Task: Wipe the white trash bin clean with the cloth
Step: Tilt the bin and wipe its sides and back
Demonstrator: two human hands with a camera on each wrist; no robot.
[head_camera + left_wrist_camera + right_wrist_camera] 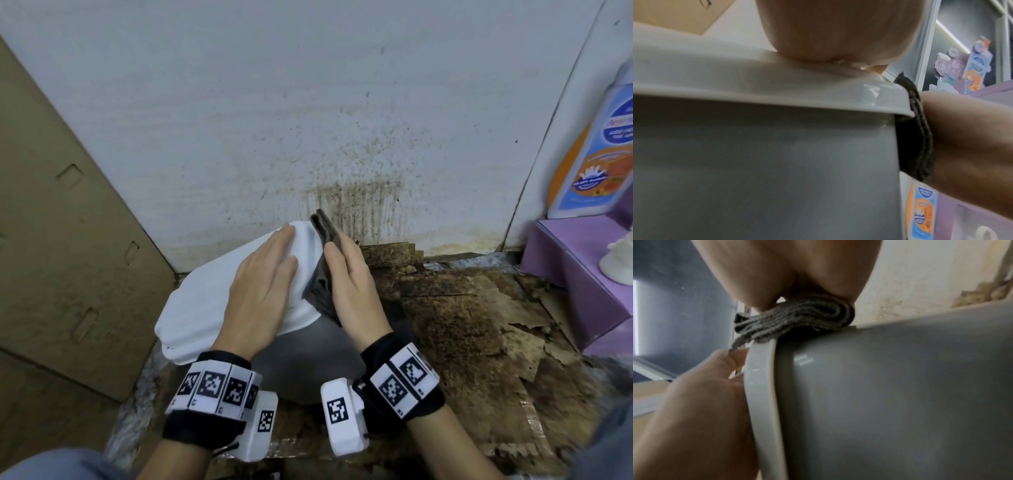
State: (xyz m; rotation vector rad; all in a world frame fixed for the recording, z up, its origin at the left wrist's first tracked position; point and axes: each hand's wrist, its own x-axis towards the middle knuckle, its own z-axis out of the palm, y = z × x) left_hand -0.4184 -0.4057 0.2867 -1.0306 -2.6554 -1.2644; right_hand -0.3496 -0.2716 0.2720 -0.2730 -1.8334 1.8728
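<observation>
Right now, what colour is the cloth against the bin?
Dark grey cloth, ribbed weave; clearest in the right wrist view.

One trash bin [212, 294], one cloth [320, 281], two hands, one cardboard box [68, 240].

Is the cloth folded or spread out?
Folded. The right wrist view shows the cloth stacked in several layers, pressed by the right hand against the edge of the bin's lid.

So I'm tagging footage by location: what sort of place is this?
Probably a shop's back corner: a stained wall, a cardboard box and a purple product display surround the bin.
</observation>
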